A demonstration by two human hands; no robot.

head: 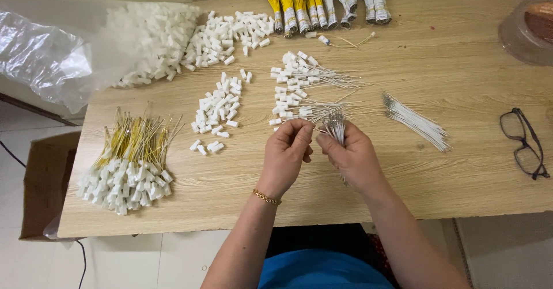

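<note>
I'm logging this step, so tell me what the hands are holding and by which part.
The right hand grips a small bunch of white wires by its lower part. The left hand pinches something at its fingertips; too small to tell.

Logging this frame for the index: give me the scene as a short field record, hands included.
surface: wooden table
left hand: pinching something small at its fingertips, too small to tell what
right hand: holding a small bunch of thin white wires
left side: finished yellow wires with white connectors
centre: loose white connectors
right side: loose white wires, glasses
back edge: banded wire bundles
far left: clear plastic bag
</note>
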